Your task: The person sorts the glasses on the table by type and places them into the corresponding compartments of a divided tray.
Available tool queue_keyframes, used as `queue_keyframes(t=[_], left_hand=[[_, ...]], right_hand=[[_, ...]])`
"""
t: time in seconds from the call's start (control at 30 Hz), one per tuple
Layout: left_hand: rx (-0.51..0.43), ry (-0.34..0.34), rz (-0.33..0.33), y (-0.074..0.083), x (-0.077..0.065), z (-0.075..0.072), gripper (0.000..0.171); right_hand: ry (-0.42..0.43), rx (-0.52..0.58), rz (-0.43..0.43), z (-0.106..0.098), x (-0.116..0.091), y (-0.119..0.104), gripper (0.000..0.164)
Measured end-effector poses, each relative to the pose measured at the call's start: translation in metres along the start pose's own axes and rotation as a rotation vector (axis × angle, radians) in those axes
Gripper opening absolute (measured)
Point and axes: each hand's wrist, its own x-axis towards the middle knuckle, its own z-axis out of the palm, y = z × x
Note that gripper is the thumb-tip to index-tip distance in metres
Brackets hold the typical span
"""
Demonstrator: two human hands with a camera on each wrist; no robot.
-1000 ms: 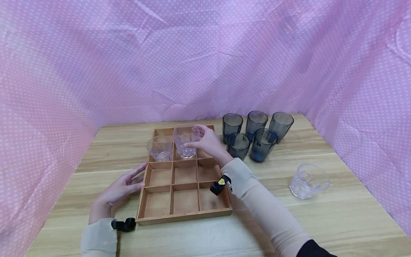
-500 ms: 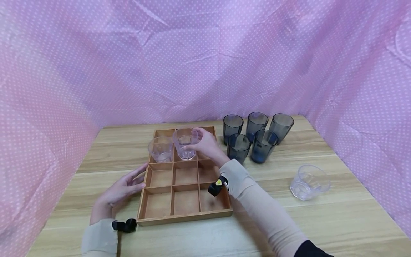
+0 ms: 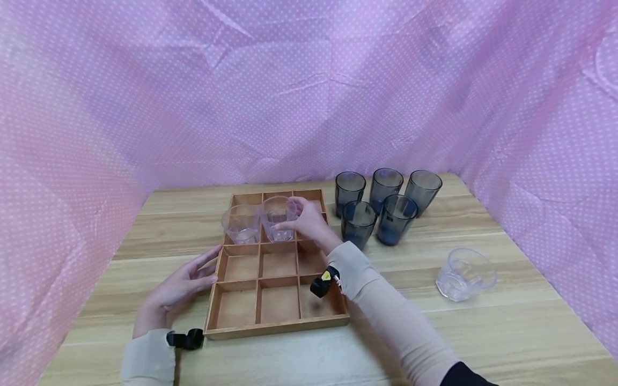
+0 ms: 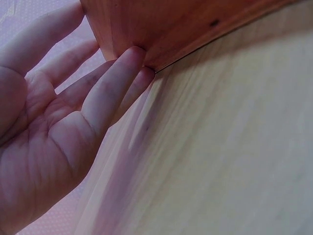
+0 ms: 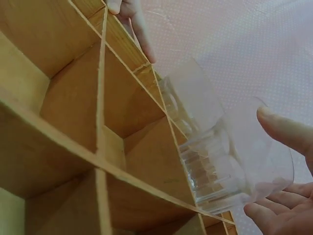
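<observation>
Clear cup is what we have in the right hand, at the middle column of the wooden tray, toward its far end. We grip it between thumb and fingers, parted only as far as the cup's width, with the thumb on one side of its wall and the fingers on the other. Our two hands are well apart. The left hand is loosely spread, fingers and thumb fairly straight, their tips touching the tray's left outer wall.

We see the cup rim up, colourless and see-through, wider at its mouth and faceted toward a narrower base. We cannot tell whether that base rests on the tray's floor. Just beside it, in the left column, stands a second clear cup. On the tabletop to our right stand five dark tinted cups and, nearer us, a third clear cup.
</observation>
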Motion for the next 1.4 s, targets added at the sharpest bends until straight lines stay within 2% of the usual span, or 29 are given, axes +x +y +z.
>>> queue_keyframes(t=[0.3, 0.43, 0.83, 1.1, 1.4], left_hand=[[0.047, 0.008, -0.032, 0.001, 0.0, 0.001, 0.076], [0.058, 0.006, -0.019, 0.0, 0.001, 0.001, 0.074], [0.042, -0.006, 0.0, 0.003, 0.001, 0.002, 0.074], [-0.047, -0.009, -0.002, 0.0, 0.0, 0.001, 0.076], [-0.039, 0.016, -0.025, 0.001, -0.001, 0.0, 0.077]], right_hand=[[-0.019, -0.015, 0.013, 0.003, -0.002, 0.007, 0.078], [-0.02, -0.035, 0.019, 0.004, -0.001, 0.009, 0.078], [-0.026, -0.035, 0.04, 0.006, 0.0, 0.014, 0.08], [-0.04, -0.009, 0.031, 0.009, 0.0, 0.014, 0.08], [-0.051, -0.001, 0.073, 0.006, 0.0, 0.017, 0.08]])
